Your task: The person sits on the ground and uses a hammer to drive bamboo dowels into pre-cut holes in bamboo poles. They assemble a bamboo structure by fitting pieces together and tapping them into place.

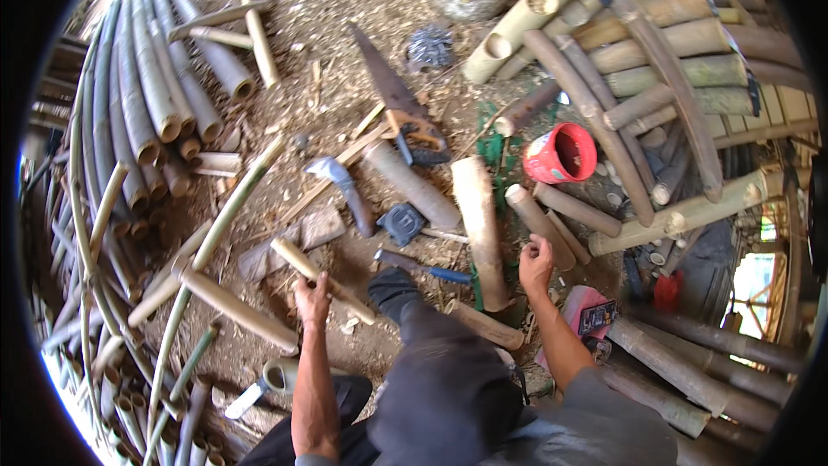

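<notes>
Bamboo stick sits near-left of my tape measure, left hand's got it

So, using the black tape measure as the landmark: the stick is left of it and a bit closer to me. Its long axis runs on a slant, far end out to the left, near end coming back to the right, toward my boot.

My left hand is the one on it, wrapped around it a bit nearer the far end than the middle. My right hand is way off on the other side of the tape measure, to the right and closer to me, so the two hands are well apart. The fingers on that one are curled in, right beside a short bamboo pole. Honestly can't tell if they're touching it or pinching something small.

Between the tape measure and that right hand there's a thick, pale-faced bamboo post lying roughly straight away from me. Just on my side of the tape measure is a blue-handled tool, and the handsaw lies beyond it, blade pointing away.
</notes>
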Tool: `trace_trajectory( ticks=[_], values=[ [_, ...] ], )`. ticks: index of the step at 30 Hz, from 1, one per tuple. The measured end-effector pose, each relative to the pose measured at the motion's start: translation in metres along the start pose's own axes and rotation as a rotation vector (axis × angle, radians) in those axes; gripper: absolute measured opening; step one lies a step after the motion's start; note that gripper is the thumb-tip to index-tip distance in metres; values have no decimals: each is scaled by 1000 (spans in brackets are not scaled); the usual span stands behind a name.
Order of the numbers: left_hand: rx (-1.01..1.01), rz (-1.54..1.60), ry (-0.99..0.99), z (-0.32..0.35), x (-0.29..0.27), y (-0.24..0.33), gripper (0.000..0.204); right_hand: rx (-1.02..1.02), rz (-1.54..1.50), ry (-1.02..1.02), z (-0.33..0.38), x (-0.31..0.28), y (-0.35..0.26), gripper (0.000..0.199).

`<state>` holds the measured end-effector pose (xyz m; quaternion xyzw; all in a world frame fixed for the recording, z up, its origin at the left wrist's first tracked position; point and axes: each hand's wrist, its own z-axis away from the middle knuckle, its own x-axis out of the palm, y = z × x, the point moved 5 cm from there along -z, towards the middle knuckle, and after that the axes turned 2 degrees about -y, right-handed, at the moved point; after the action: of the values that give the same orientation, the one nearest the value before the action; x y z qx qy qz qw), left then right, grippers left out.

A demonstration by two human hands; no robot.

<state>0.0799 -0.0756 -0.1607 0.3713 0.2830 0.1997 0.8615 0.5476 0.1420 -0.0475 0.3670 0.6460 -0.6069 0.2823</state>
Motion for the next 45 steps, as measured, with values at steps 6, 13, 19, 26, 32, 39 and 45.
trace_trajectory(
  ticks=[6,13,19,26,32,39,45],
  values=[
    [23,-175,215,19,-46,2,63,-335,-51,67,-104,-12,-41,17],
    [20,-129,279,54,-59,-5,47,-197,-370,-231,-267,149,-165,25],
    [-58,-57,269,82,-41,-27,32,-112,-94,-108,-338,259,-196,42],
    [-27,-92,337,95,-37,3,27,197,-565,-382,-351,272,-210,11],
    [89,-80,248,80,-19,41,26,394,-969,-510,-411,226,-203,11],
    [92,79,295,83,-4,34,31,149,-281,-456,-428,195,-216,18],
    [20,125,233,86,4,33,29,5,-523,-207,-439,164,-247,22]
  ],
)
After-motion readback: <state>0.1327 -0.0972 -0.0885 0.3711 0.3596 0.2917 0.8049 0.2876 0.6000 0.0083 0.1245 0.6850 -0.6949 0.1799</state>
